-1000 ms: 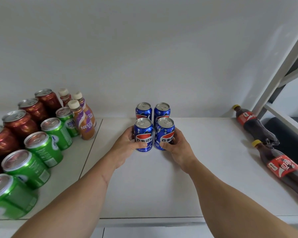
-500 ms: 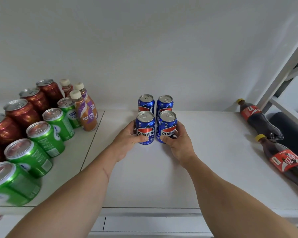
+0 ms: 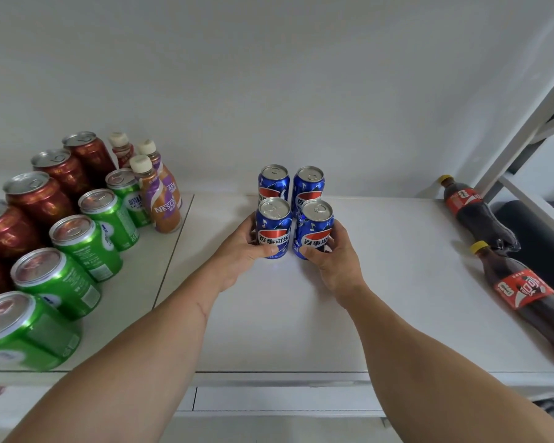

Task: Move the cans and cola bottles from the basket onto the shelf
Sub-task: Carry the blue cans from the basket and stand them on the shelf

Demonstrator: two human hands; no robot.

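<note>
Hands haven't let go over the last second: left hand point(image 3: 248, 247) is still wrapped round one blue Pepsi can point(image 3: 274, 228), right hand point(image 3: 328, 259) round the other point(image 3: 315, 230), both cans down on the shelf point(image 3: 397, 282) just in front of two more. Placing looks basically done. Beyond the left hand there's a Nescafé bottle point(image 3: 161, 204); right of the right hand, two cola bottles point(image 3: 467, 203) lying down.
</note>
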